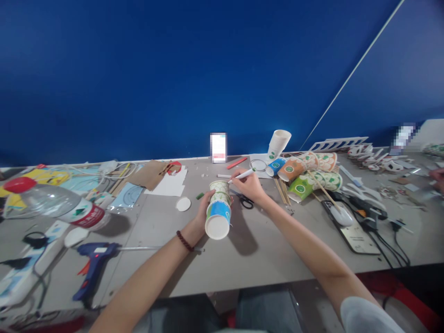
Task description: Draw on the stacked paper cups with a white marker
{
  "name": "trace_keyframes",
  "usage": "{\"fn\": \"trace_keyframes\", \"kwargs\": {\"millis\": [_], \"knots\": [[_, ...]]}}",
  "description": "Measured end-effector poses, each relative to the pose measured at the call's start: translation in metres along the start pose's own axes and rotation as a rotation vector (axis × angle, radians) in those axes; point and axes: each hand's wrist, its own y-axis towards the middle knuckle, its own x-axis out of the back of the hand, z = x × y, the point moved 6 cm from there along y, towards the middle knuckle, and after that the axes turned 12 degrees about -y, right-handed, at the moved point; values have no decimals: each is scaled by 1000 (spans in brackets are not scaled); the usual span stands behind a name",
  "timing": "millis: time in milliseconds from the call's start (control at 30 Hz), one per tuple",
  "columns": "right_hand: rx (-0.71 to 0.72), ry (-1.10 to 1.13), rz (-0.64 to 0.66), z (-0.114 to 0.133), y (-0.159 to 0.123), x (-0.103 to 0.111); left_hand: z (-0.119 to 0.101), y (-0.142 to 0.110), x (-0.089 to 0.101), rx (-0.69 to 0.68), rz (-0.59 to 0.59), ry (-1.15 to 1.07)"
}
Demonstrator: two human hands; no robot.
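Observation:
Several paper cups [218,212] joined end to end lie on their side, with a blue one nearest me and green-patterned ones behind. My left hand [204,213] is wrapped round their left side. In my right hand [250,186] is a white pen [247,175], its tip close to the far cup's right edge; I cannot tell whether it touches. Black-handled scissors [246,202] lie under my right wrist, partly hidden. Left of the cups sit a white paper disc [183,204] and a small green piece [200,196].
A blue glue gun [95,263], a plastic bottle [65,203] and a power strip [31,263] occupy the left. On the right are more joined cups [298,187], wooden sticks [281,192] and a second glue gun [364,206]. A phone [218,148] leans against the blue wall.

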Motion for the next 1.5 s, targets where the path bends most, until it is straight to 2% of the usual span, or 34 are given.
{"fn": "trace_keyframes", "kwargs": {"millis": [100,200,300,433,533,667,767,867,1133,1333,1433,1500], "knots": [[-43,47,4,-2,1,1,0,2,0,16,86,4],[-93,104,1,-2,1,1,-2,2,0,-31,110,-2],[-96,133,-3,0,1,2,-2,-1,-2,-37,88,3],[-63,89,1,6,0,4,1,-9,-3,26,-43,66],[-43,74,-6,9,-1,6,1,-12,-5,43,-86,81],[-11,73,-22,9,-1,6,2,-9,-4,4,-74,76],[0,61,-18,8,-1,4,1,-7,-5,-52,-17,62],[4,55,-5,9,-3,1,3,-8,-6,-22,6,75],[17,7,8,14,-5,0,9,-6,-3,102,-56,140],[8,27,9,13,-5,0,8,-8,-8,55,11,88],[5,30,4,11,-4,1,10,-11,-13,84,28,59],[2,33,-2,9,-3,1,8,-13,-17,29,41,28]]}}
